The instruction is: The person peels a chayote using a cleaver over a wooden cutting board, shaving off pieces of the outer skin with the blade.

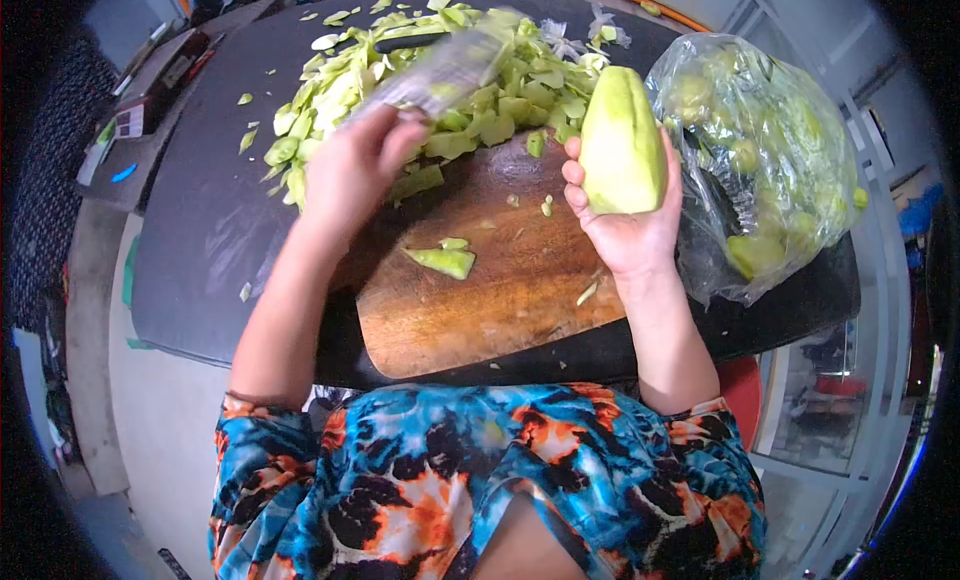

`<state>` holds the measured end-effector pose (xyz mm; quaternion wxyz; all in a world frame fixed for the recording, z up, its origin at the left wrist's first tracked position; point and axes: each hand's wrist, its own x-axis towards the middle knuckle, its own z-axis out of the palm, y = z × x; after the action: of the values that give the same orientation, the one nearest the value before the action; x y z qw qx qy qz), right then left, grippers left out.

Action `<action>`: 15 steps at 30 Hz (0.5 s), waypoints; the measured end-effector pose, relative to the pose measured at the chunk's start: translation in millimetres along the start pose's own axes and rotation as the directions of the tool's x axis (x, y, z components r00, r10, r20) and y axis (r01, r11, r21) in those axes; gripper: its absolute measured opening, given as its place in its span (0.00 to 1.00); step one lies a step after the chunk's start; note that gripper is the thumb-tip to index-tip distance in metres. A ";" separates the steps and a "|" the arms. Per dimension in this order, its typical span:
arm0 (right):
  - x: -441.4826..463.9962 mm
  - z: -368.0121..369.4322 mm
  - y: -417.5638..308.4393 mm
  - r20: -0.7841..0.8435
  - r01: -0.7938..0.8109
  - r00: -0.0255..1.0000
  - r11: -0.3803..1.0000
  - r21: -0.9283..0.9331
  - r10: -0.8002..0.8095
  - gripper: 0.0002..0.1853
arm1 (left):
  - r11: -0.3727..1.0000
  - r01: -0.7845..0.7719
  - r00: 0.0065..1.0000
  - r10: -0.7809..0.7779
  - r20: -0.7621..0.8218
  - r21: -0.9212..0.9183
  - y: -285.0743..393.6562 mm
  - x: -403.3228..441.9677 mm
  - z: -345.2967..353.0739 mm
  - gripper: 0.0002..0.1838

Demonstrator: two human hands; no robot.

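My left hand (362, 158) is closed around the grip of a broad-bladed knife (447, 72). Its blade is smeared by motion and points up and right over a pile of pale-green slices and peelings (490, 110). In my right hand (630, 238) stands a peeled pale-green fruit, apparently a green papaya (622, 145), upright with its narrow end up. My fingers wrap its lower part, and a groove runs down its face. Below both hands lies a wooden cutting board (500, 290), with a cut green piece (442, 262) and small scraps on it.
A clear plastic bag (790, 160) holding several greenish pieces stands to the right of my right hand. Among the peelings lies a dark handle (408, 43). The dark table (215, 270) has a curved front edge close to my body. Small scraps lie scattered at its left.
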<state>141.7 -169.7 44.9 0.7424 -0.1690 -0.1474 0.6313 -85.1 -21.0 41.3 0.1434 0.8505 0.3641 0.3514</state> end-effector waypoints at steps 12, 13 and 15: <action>3.7 -12.0 13.7 -0.049 0.128 0.991 0.987 0.094 -0.124 0.30 | 0.881 -0.375 0.869 0.442 0.224 -0.288 64.0 -23.0 -9.4 0.19; 7.3 -31.4 17.0 -0.055 0.147 0.987 0.989 -0.019 -0.148 0.30 | 0.863 -0.417 0.853 0.480 0.204 -0.285 68.2 -25.2 -8.0 0.19; 7.4 -32.8 12.1 0.140 -0.043 0.990 0.984 0.174 0.019 0.29 | 0.839 -0.466 0.826 0.526 0.202 -0.279 71.8 -27.7 -6.1 0.20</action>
<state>146.3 -162.8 10.1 0.7325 -0.0609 -0.1392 0.6636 -65.6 -90.8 67.8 0.1873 0.9348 0.0653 0.2947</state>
